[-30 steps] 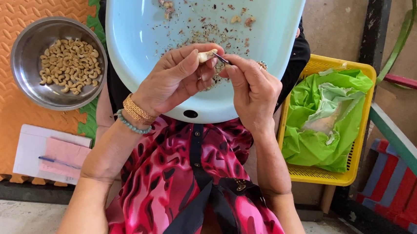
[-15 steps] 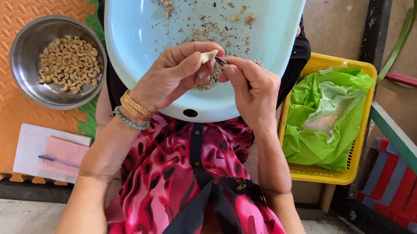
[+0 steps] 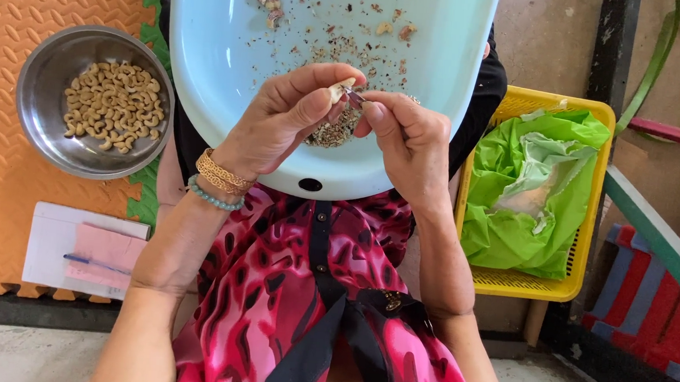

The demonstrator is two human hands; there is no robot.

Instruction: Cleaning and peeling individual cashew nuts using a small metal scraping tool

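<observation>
The person is sitting with a large pale blue tray (image 3: 229,64) lying across the lap, and both hands are working just above its near rim. The left hand (image 3: 285,119) is pinching a pale cashew kernel (image 3: 337,92) between thumb and forefinger, and the right hand (image 3: 408,136) is closed in a pinch on a small dark blade (image 3: 354,98), whose tip is touching the kernel. In my judgement the biggest risk is the tray itself: it is only resting on the knees, so a shift of the legs could be tipping it and spilling the peel scraps (image 3: 332,133) and the few kernels near its far edge. The next risk is the blade, which is pointing toward the left fingertips; too much pressure could be making it slip into the skin, or breaking the kernel in two. A loose pinch could also be dropping the kernel into the scraps. On the left, a steel bowl (image 3: 49,75) with peeled cashews is standing on an orange foam mat (image 3: 9,16), near a sheet of paper (image 3: 49,246) with a blue pen (image 3: 92,261). On the right, a yellow basket (image 3: 565,286) is holding a green plastic bag (image 3: 513,219), beside a concrete wall.
</observation>
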